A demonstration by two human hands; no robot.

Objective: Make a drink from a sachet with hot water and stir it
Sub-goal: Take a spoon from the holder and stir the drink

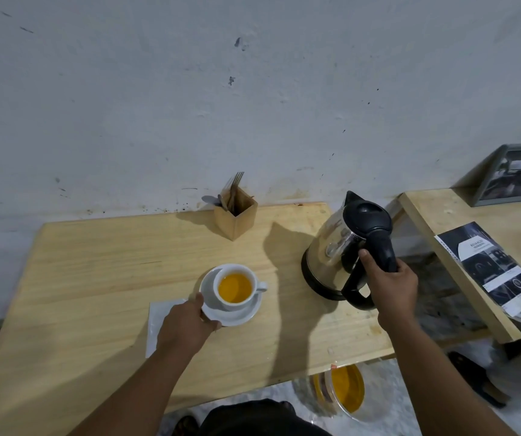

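Observation:
A white cup (236, 286) filled with orange-yellow liquid stands on a white saucer (243, 313) in the middle of the wooden table (95, 262). My left hand (190, 322) grips the saucer's near left rim. To the right, a steel kettle (337, 243) with a black lid and handle sits upright on the table, spout toward the wall. My right hand (389, 284) is closed around its black handle. A white napkin (158, 316) lies under my left hand. No sachet is visible.
A wooden box (236, 217) with forks and spoons stands at the table's back edge by the wall. A second wooden table (460, 225) at right carries a leaflet (488, 265) and a framed picture (510, 176). A glass container (344, 391) with yellow contents sits on the floor below.

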